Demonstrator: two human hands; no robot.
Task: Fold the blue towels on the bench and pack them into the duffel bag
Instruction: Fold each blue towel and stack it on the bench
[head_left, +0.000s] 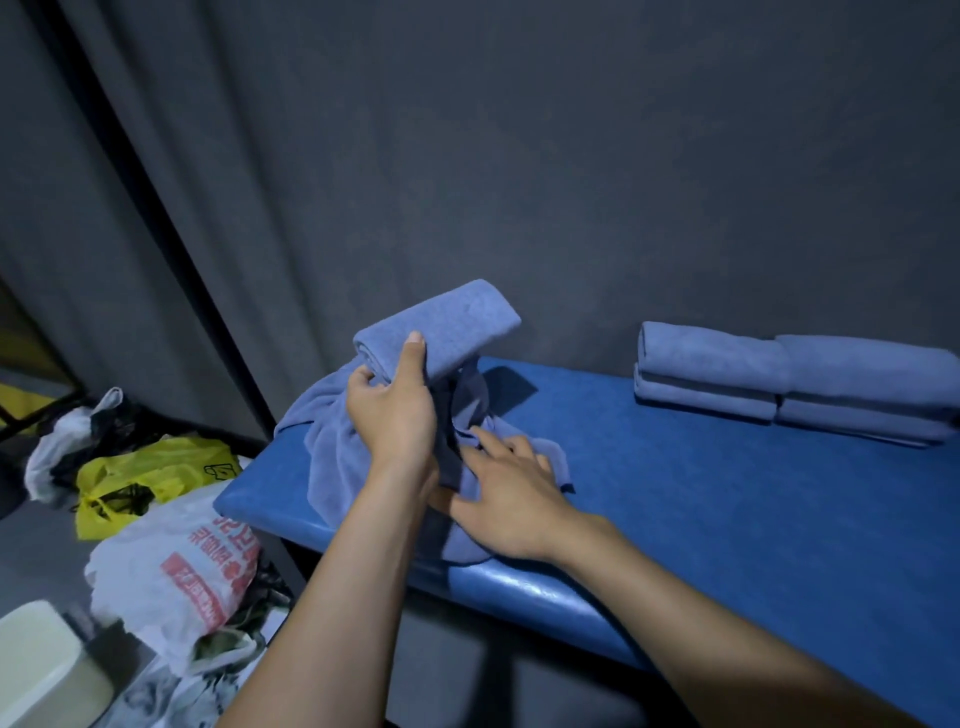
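Item: blue towels, folding in progress.

- Folded stack: four towels by the look of it, in two piles touching each other, at the far right of the blue tabletop against the wall. Judged done as to folding.
- Towel in hand: rolled or folded bundle, lifted above the left end of the tabletop. Left hand, grip closed round it, thumb on the near face, fingers curled at its end.
- Loose towels: a rumpled heap under the hands, one edge hanging over the tabletop's left end. Count unclear. Right hand, grip open, fingers spread flat and pressing on the heap; holds nothing.
- Duffel bag: not in view. No towel seen packed.
- Floor, left: yellow plastic bag, white printed bag.

Status, as judged: folding partly done; heap and all packing remain.
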